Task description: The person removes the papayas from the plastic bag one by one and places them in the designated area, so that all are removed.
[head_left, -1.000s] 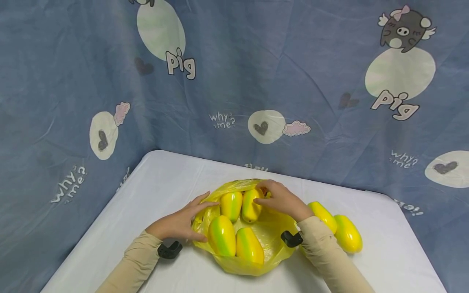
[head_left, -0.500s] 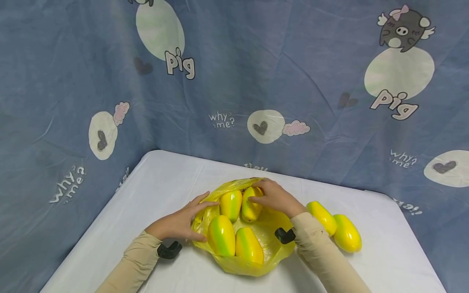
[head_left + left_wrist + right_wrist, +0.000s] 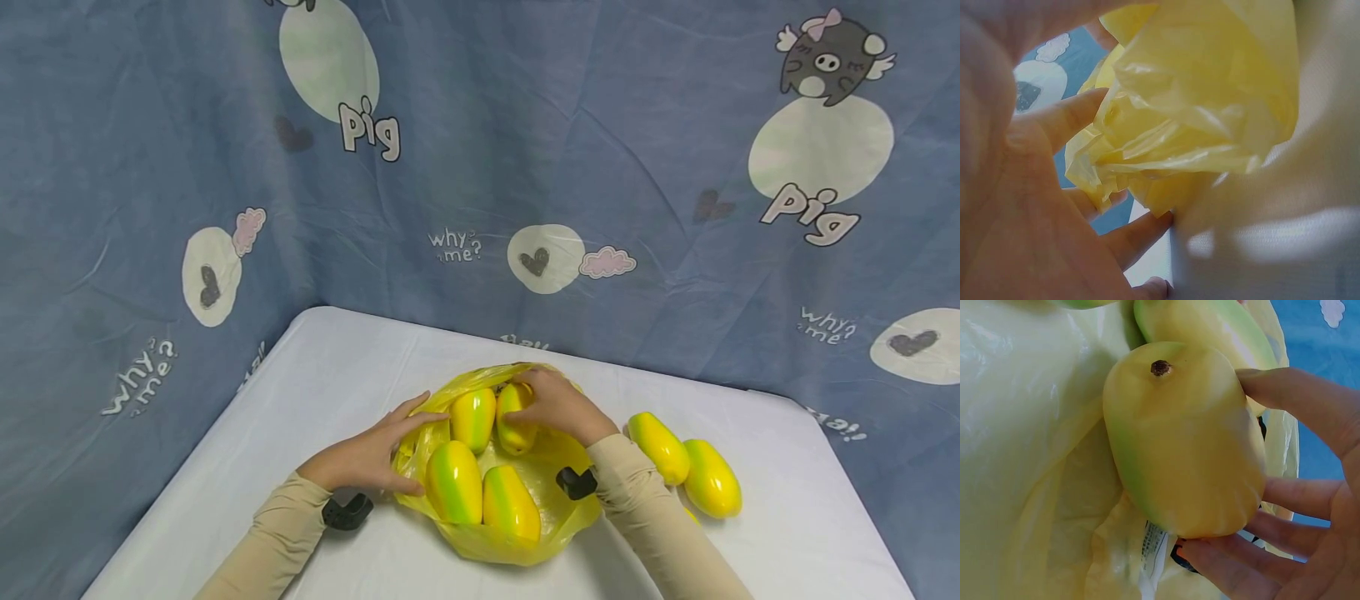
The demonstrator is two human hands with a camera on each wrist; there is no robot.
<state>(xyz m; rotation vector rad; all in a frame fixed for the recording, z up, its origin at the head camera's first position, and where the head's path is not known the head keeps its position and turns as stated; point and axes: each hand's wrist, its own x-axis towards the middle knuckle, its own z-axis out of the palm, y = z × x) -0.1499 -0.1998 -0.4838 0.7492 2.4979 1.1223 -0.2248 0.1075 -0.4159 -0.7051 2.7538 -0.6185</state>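
Observation:
A yellow plastic bag (image 3: 562, 517) lies opened out on the table with several yellow-green mangoes inside. My right hand (image 3: 566, 408) reaches in at the bag's far right and holds a mango (image 3: 1185, 444). In the right wrist view its thumb lies on one side of the fruit and its fingers (image 3: 1229, 565) on the other. At the bag's left side my left hand (image 3: 367, 458) has its fingers spread, touching the plastic. Another mango (image 3: 472, 421) sits beside the held one, and two more, a left mango (image 3: 454, 483) and a right mango (image 3: 512, 504), lie nearer the front.
Right of the bag two mangoes, one (image 3: 660, 448) leaning against the other (image 3: 712, 479), lie on the white table (image 3: 337, 367). A sliver of yellow (image 3: 692, 515) shows past the right sleeve. A printed white tag (image 3: 1152, 556) lies under the held mango. A blue curtain (image 3: 450, 167) hangs behind.
My right hand has shifted slightly left, farther over the mango at the bag's far right, and its thumb now lies across it. My left hand stays where it was.

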